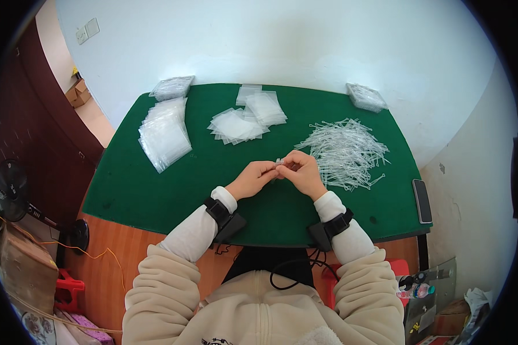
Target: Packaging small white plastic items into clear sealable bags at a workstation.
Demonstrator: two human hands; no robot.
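Observation:
Over the middle of the green-topped table (213,190), my left hand (253,178) and my right hand (303,174) meet with their fingers pinched together. A small pale piece shows at the fingertips, too small and covered to name. Just right of my right hand lies a loose heap of thin clear sticks with looped ends (345,152). Beyond my hands are overlapping clear plastic bags (236,126), with another bunch of small bags (265,108) beside them. A long fanned stack of clear bags (164,138) rests at the left.
Packs of clear plastic stand at the back left corner (174,87) and back right corner (366,98). A dark phone (422,201) lies at the right edge. On the floor are a black fan (11,187), a red stool (69,290) and a plastic bottle (417,291).

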